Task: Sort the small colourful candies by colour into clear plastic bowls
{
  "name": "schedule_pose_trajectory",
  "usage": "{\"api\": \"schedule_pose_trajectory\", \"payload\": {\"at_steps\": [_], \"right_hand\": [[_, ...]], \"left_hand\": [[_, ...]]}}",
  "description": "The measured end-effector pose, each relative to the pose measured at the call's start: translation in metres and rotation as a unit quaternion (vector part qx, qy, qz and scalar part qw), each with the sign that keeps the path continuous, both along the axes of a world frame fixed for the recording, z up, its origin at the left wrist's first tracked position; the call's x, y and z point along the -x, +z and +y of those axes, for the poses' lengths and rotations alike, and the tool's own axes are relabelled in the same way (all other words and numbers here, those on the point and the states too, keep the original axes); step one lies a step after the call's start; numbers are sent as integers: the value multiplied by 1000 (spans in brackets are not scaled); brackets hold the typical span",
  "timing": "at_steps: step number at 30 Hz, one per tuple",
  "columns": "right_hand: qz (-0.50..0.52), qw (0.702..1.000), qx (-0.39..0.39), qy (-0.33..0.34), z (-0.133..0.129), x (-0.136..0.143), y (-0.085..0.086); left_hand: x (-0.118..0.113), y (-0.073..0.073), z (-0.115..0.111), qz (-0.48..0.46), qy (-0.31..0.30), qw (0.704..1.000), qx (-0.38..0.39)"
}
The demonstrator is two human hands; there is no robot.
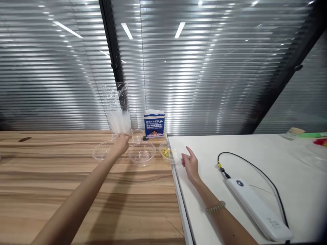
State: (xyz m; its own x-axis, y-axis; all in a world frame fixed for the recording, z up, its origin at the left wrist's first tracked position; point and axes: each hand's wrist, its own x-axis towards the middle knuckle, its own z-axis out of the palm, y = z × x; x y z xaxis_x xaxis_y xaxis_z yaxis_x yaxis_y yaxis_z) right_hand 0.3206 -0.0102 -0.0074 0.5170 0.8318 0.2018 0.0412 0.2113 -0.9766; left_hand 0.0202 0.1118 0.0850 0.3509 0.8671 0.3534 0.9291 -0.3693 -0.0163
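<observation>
My left hand (122, 143) reaches to the far side of the wooden table, fingers curled, just in front of a clear plastic bag of whitish translucent items (119, 121). What those fingers hold, if anything, is hidden. Beside it on the left sits a clear bowl (98, 153), and to its right another clear bowl (142, 157). My right hand (190, 165) is at the right edge of a clear bowl (176, 156) containing small yellow pieces (166, 153). Its index finger points up, apart from the other fingers, which bend close to the rim; contact is unclear.
A blue-and-white printed bag (154, 124) stands at the back, near another clear bowl (136, 134). On the white table (206, 149) lies a white device (258, 207) with a black cable (263, 173). Blinds rise behind both tables. A small container (293, 133) is at far right.
</observation>
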Motion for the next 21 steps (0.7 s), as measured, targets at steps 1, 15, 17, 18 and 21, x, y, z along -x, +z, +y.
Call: {"api": "schedule_pose_trajectory", "payload": {"at_steps": [1,15,17,18,21], "right_hand": [[-6,1000,-3,-3,1,-1,0],[-46,996,-15,-71,11,-9,-7],[-61,995,-20,-81,11,-10,-7],[-70,994,-25,-84,11,-10,-7],[-90,991,-40,-87,9,-10,-6]], "left_hand": [[0,-3,7,6,-11,1000,4],[0,45,-73,-71,-228,947,-213],[3,41,-121,-90,-289,923,-236],[4,36,-146,-91,-315,915,-235],[4,11,-210,-54,-369,907,-196]]}}
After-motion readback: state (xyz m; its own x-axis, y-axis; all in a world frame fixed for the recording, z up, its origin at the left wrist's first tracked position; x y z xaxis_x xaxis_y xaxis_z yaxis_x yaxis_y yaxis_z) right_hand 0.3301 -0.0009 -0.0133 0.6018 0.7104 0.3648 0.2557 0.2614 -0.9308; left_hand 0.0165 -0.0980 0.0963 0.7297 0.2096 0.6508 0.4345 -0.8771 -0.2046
